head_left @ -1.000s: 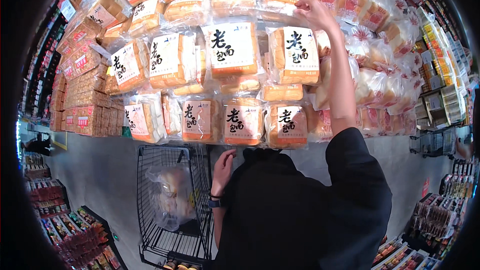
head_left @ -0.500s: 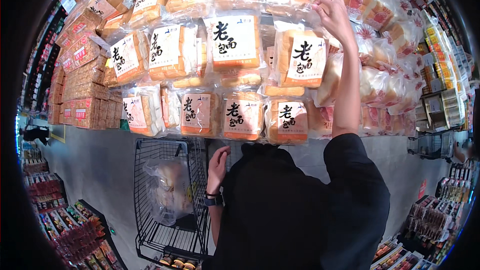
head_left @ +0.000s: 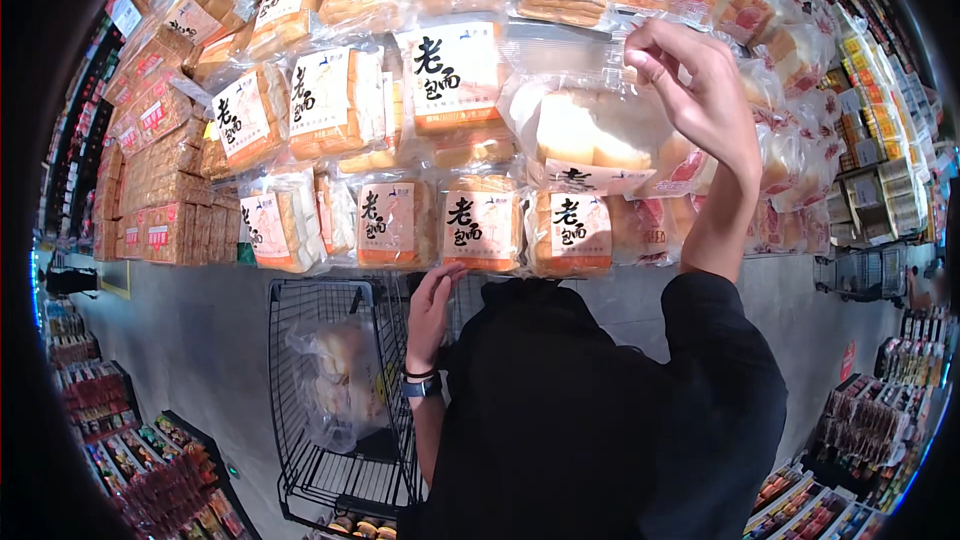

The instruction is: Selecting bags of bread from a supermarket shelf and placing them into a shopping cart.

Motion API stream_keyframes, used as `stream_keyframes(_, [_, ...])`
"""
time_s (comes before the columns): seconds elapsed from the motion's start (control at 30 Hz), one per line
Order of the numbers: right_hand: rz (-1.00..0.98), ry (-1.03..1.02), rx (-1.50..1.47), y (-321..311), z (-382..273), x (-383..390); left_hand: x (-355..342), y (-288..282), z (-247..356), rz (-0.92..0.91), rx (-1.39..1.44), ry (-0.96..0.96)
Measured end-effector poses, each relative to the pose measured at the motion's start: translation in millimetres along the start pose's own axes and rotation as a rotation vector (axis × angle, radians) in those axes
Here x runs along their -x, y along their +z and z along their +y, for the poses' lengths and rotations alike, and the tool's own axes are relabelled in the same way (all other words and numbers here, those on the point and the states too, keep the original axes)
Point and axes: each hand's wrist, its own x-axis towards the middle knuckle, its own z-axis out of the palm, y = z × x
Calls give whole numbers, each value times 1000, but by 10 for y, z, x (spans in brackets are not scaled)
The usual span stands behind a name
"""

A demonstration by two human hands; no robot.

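Note:
My right hand (head_left: 695, 90) pinches the upper corner of a clear bag of bread (head_left: 595, 130). The bag is tipped up, so the pale top of the loaf shows and its white label faces forward and down. My left hand (head_left: 430, 318), with a dark watch (head_left: 421, 387) on the wrist, is empty. Its fingers are stretched out by the front edge of the display, close to a bagged loaf with an orange and white label (head_left: 479, 223). Another bagged loaf (head_left: 571, 230) lies just in front of the tilted bag.
Rows of bagged bread (head_left: 455, 75) fill the display, with stacked brown packs (head_left: 155, 190) at its left. A black wire shopping cart (head_left: 340, 285) stands below left, a clear bag of round bread (head_left: 343, 375) inside. Shelves of goods (head_left: 160, 470) line both sides; another cart (head_left: 870, 273) stands far right.
My right hand has come down and nearer, and the bag of bread that lay flat is now tilted up by its corner. My left hand has risen slightly toward the display edge.

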Motion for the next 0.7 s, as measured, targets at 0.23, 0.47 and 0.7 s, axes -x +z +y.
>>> stream_keyframes(0.23, [12,-126,-236,-94,-543,-45,-103,130,64,-110,93,13])
stream_keyframes(0.47, [-79,-147,-855,446,-989,-256,-64,241,-401,-21,1049,58])
stream_keyframes(0.7, [-310,-286,-914,1031,-1584,-367,36,-35,-245,136,1301,232])
